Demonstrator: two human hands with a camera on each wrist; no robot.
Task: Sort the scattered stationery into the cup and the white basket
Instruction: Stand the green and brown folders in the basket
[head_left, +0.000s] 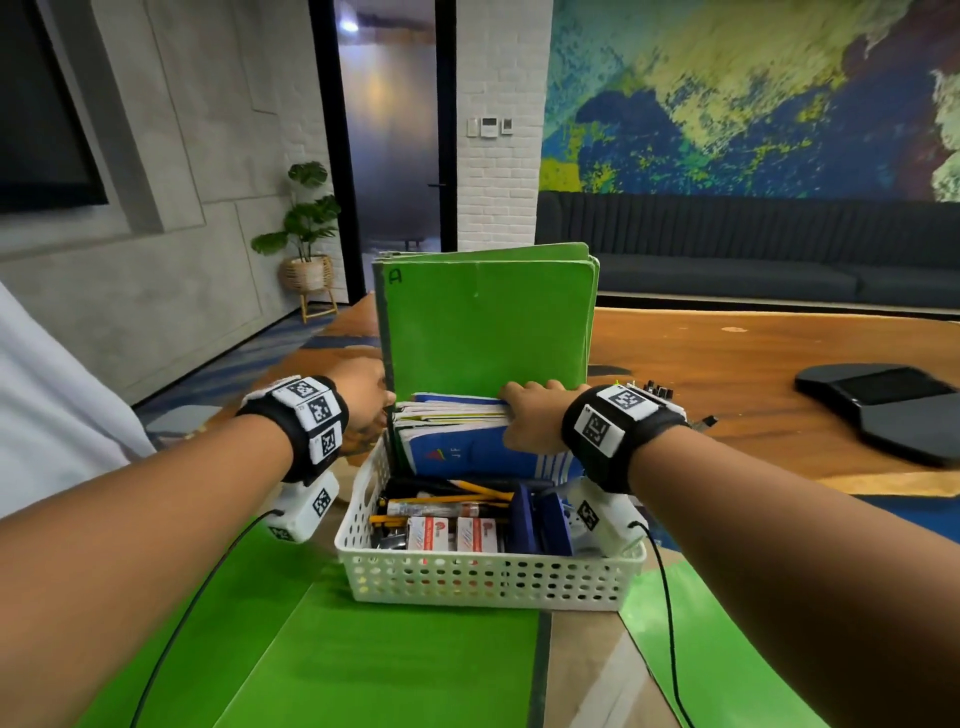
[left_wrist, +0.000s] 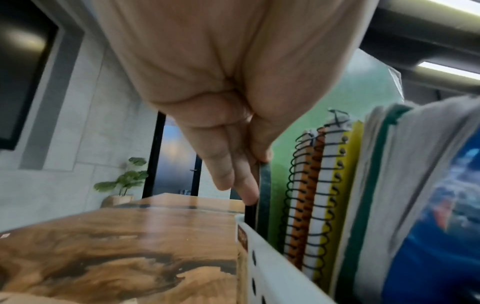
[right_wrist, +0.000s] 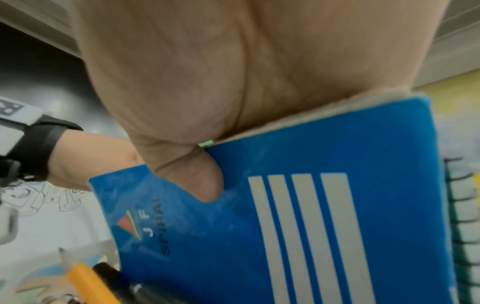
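The white basket (head_left: 488, 577) stands in front of me on the table. A tall green folder (head_left: 488, 322) stands upright at its back. In front of it leans a stack of spiral notebooks (left_wrist: 311, 205) with a blue notebook (head_left: 478, 452) nearest me. My left hand (head_left: 363, 400) pinches the folder's dark left spine (left_wrist: 263, 185) between thumb and fingers. My right hand (head_left: 535, 415) grips the top of the notebook stack, fingers over the far side and thumb (right_wrist: 205, 179) pressed on the blue notebook's cover (right_wrist: 311, 205). No cup shows in any view.
The basket's front half holds pencils (head_left: 467, 491), red-and-white small boxes (head_left: 452, 535) and a blue object (head_left: 540, 519). Green mats (head_left: 389, 665) lie on the wooden table (head_left: 753, 374) near me. A black flat device (head_left: 893, 410) sits at the right.
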